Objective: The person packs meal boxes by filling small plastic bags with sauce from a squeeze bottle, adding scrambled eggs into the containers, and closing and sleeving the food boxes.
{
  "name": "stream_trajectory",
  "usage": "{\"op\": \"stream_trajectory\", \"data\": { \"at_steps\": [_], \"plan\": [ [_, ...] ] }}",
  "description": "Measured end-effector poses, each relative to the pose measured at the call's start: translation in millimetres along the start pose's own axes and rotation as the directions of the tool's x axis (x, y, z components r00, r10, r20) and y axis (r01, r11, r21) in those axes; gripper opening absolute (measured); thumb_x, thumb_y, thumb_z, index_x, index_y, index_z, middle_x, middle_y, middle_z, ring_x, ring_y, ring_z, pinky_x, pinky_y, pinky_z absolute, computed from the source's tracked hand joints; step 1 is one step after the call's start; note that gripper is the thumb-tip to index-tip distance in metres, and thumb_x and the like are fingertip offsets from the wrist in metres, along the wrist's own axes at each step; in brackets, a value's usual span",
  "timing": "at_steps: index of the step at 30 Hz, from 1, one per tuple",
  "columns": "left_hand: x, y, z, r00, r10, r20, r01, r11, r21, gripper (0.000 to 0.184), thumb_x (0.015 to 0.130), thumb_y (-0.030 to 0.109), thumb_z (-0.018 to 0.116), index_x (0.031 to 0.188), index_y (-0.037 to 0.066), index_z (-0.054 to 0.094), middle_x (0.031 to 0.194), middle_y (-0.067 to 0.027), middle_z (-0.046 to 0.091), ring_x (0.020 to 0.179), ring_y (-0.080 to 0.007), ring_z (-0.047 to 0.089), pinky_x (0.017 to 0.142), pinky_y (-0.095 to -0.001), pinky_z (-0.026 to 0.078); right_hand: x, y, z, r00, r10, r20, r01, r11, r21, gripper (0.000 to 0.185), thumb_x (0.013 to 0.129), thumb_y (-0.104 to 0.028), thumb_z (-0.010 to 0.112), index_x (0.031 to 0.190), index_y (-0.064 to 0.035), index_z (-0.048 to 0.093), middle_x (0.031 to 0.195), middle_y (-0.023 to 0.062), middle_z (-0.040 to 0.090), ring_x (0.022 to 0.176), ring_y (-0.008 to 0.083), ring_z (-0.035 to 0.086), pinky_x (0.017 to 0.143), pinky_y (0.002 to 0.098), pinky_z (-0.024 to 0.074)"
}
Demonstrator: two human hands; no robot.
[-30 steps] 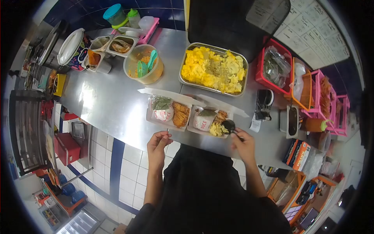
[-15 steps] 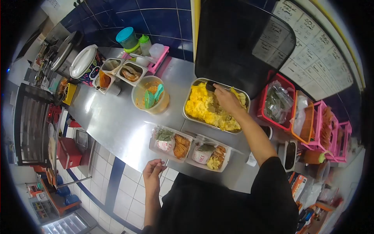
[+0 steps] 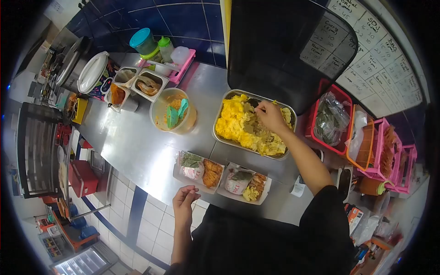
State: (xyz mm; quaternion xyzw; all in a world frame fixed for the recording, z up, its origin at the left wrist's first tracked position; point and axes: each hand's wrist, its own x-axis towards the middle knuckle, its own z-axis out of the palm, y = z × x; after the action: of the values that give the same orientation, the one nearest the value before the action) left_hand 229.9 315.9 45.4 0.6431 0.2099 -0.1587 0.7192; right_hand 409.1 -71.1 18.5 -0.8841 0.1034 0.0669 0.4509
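My right hand (image 3: 270, 115) is closed on a black spoon (image 3: 253, 103), mostly hidden, over a metal tray (image 3: 219, 138) of yellow scrambled egg (image 3: 233, 120). Near the front edge of the steel table my left hand (image 3: 186, 200) is pinched together; what it holds, if anything, is too small to name. Just above it lies an open box (image 3: 182, 172) with a wrapped rice portion, green leaves and fried chicken (image 3: 211, 173). The second open box (image 3: 262, 199) beside it holds wrapped rice (image 3: 237, 181), leaves, chicken and some egg (image 3: 250, 193).
A clear tub (image 3: 158, 120) with orange food and green spoons stands left of the tray. Behind it are metal containers (image 3: 150, 85) and a pink tray (image 3: 184, 68). At right are a red basket (image 3: 331, 120), an orange basket (image 3: 360, 137) and pink racks (image 3: 387, 151).
My right hand has gone from the right-hand box to the egg tray with the black spoon. My left hand remains near the table's front edge. The camera view has shifted.
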Motion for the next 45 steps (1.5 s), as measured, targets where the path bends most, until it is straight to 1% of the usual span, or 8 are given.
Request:
{"op": "stream_trajectory", "data": {
  "at_steps": [1, 4, 7, 13, 18, 21, 27, 45],
  "plan": [
    [2, 2, 0, 1.000, 0.005, 0.003, -0.005, 1.000, 0.009, 0.016, 0.098, 0.004, 0.058, 0.112, -0.003, 0.064, 0.102, -0.0108, 0.068, 0.085, -0.0145, 0.065, 0.083, -0.0316, 0.056, -2, -8, -1, 0.985, 0.169, 0.016, -0.170, 0.976, 0.135, 0.010, 0.093, -0.006, 0.056, 0.098, -0.0001, 0.061, 0.121, 0.0201, 0.066, 0.096, 0.0394, 0.066, 0.082, 0.0444, 0.0556],
    [2, 3, 0, 1.000, 0.003, 0.005, -0.003, 1.000, 0.003, 0.017, 0.099, 0.004, 0.058, 0.112, -0.003, 0.064, 0.102, -0.0111, 0.068, 0.085, -0.0147, 0.065, 0.083, -0.0319, 0.056, 2, 32, 21, 0.840, -0.540, -0.051, 0.492, 0.799, -0.346, 0.014, 0.093, -0.005, 0.054, 0.104, -0.0022, 0.061, 0.130, 0.0171, 0.063, 0.099, 0.0359, 0.068, 0.082, 0.0437, 0.0567],
    [4, -2, -1, 1.000, -0.020, 0.022, 0.020, 1.000, 0.000, 0.017, 0.099, 0.004, 0.058, 0.113, -0.003, 0.064, 0.103, -0.0111, 0.068, 0.086, -0.0150, 0.066, 0.083, -0.0319, 0.056, -6, 42, -1, 0.829, -0.447, 0.336, 0.559, 0.665, -0.495, 0.019, 0.092, -0.005, 0.053, 0.108, -0.0032, 0.060, 0.141, 0.0126, 0.056, 0.102, 0.0336, 0.068, 0.086, 0.0434, 0.0569],
    [5, -4, 0, 1.000, 0.001, 0.022, -0.001, 1.000, 0.007, 0.016, 0.099, 0.005, 0.058, 0.112, -0.003, 0.064, 0.103, -0.0110, 0.068, 0.089, -0.0159, 0.066, 0.084, -0.0317, 0.055, -46, 50, -29, 0.752, -0.377, 0.540, 0.647, 0.580, -0.496, 0.023, 0.089, -0.002, 0.053, 0.110, -0.0053, 0.060, 0.149, 0.0095, 0.050, 0.101, 0.0350, 0.068, 0.088, 0.0443, 0.0567],
    [10, -9, -2, 0.997, -0.027, 0.066, 0.027, 1.000, 0.000, 0.017, 0.099, 0.005, 0.058, 0.113, -0.003, 0.064, 0.104, -0.0110, 0.068, 0.092, -0.0166, 0.065, 0.084, -0.0324, 0.055, -82, 38, -53, 0.881, -0.188, 0.434, 0.319, 0.914, -0.250, 0.008, 0.087, -0.006, 0.066, 0.093, -0.0009, 0.064, 0.079, 0.0112, 0.069, 0.076, 0.0269, 0.070, 0.067, 0.0355, 0.0563],
    [9, -4, -8, 0.996, -0.007, 0.089, 0.006, 1.000, 0.010, 0.017, 0.099, 0.005, 0.058, 0.113, -0.003, 0.064, 0.103, -0.0107, 0.068, 0.091, -0.0166, 0.065, 0.084, -0.0321, 0.055, -88, 37, -64, 0.887, 0.129, 0.442, -0.102, 0.991, -0.085, 0.009, 0.091, -0.008, 0.068, 0.092, -0.0001, 0.064, 0.074, 0.0096, 0.066, 0.062, 0.0184, 0.066, 0.053, 0.0318, 0.0528],
    [8, -1, -18, 1.000, -0.001, 0.011, 0.002, 0.998, -0.070, 0.017, 0.099, 0.006, 0.058, 0.113, -0.002, 0.063, 0.102, -0.0102, 0.068, 0.086, -0.0156, 0.065, 0.084, -0.0312, 0.055, -85, 49, -31, 0.885, 0.376, 0.273, -0.456, 0.819, 0.349, 0.014, 0.092, -0.012, 0.071, 0.094, -0.0007, 0.063, 0.074, 0.0035, 0.063, 0.058, 0.0126, 0.061, 0.047, 0.0249, 0.0472],
    [-10, -7, -58, 0.996, -0.041, -0.074, 0.024, 0.975, -0.221, 0.017, 0.097, 0.007, 0.058, 0.112, 0.002, 0.063, 0.104, -0.0093, 0.067, 0.084, -0.0143, 0.064, 0.080, -0.0306, 0.054, -212, -50, -42, 0.961, 0.262, 0.084, -0.178, 0.358, 0.917, 0.004, 0.095, -0.008, 0.067, 0.097, -0.0078, 0.064, 0.078, -0.0056, 0.059, 0.056, 0.0007, 0.049, 0.047, 0.0169, 0.0378]
  ]
}}
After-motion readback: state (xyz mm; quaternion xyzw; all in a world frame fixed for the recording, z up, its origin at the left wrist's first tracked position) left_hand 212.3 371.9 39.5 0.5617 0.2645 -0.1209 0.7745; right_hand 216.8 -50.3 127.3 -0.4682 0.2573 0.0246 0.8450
